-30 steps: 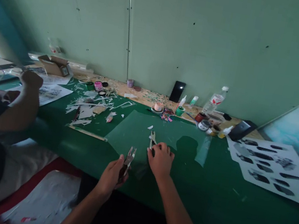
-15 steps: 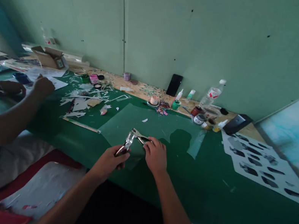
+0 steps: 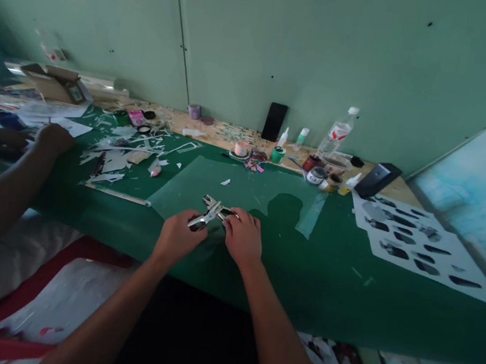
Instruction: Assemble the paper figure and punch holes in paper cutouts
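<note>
My left hand [image 3: 181, 236] is closed around the handles of a pair of silver pliers [image 3: 206, 217]. A second pliers-like metal tool [image 3: 208, 200] is gripped in my right hand [image 3: 243, 237], its head pointing left. The metal heads of both tools overlap in front of my hands, and I cannot tell whether anything small is caught between them. Beneath them a clear plastic sheet [image 3: 196, 183] lies on the green tabletop [image 3: 310, 282].
Paper scraps [image 3: 115, 161] and paint jars are scattered to the left. More jars [image 3: 316, 175], a water bottle [image 3: 340, 130] and a phone [image 3: 275, 122] stand along the wall. Sheets with dark shapes [image 3: 420, 243] lie right. A co-worker's hands [image 3: 53, 139] work at far left.
My left hand has tilted its pliers from upright toward the right, and the two tool heads now cross more closely. The whole view has shifted slightly.
</note>
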Tool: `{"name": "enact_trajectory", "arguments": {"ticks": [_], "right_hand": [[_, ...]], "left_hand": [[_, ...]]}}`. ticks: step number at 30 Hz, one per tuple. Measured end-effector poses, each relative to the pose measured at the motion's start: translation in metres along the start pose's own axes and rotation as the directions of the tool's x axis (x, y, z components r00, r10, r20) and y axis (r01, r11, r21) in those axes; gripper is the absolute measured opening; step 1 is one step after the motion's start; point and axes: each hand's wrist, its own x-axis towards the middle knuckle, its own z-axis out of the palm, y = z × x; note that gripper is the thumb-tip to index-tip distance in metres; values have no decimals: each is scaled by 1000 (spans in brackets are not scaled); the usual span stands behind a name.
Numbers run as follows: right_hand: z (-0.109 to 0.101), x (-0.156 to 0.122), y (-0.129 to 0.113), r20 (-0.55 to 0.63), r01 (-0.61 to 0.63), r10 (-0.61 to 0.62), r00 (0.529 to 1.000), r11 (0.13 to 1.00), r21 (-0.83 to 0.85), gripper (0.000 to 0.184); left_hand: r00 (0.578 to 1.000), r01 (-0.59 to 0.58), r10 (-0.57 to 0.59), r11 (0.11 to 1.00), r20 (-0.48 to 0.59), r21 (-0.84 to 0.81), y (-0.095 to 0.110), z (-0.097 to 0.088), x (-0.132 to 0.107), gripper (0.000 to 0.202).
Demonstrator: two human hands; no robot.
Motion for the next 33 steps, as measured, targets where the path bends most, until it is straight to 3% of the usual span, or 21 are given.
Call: {"name": "enact_trajectory", "arguments": {"ticks": [3, 6, 8, 11, 21, 28, 33], "right_hand": [[0, 0, 0, -1, 3, -3, 1000, 1000, -8, 22], [-1, 0, -1, -6, 9, -9, 1000, 1000, -16, 22], [-1, 0, -1, -9, 14, -14, 1000, 1000, -21, 22], [0, 1, -1, -11, 20, -20, 1000, 999, -27, 23], [1, 2, -3, 5, 24, -24, 1000, 998, -51, 26], [0, 3, -3, 22, 24, -23, 999, 998, -65, 27], [1, 3, -2, 24, 21, -19, 1000, 997, -69, 27]], "left_hand": [[1000, 24, -23, 998, -8, 66, -3, 0, 4, 28], [999, 34, -27, 958, -27, 286, -7, 0, -1, 32], [1000, -2, 12, 903, -21, 430, -10, 1, -7, 32], [996, -83, 94, 855, 5, 513, -14, 2, -14, 29], [989, -120, 82, 934, 126, 335, -25, -2, 5, 34], [975, -127, 55, 933, 215, 338, -21, -5, 16, 18], [977, -96, 17, 924, 213, 369, -20, -13, 18, 31]]}}
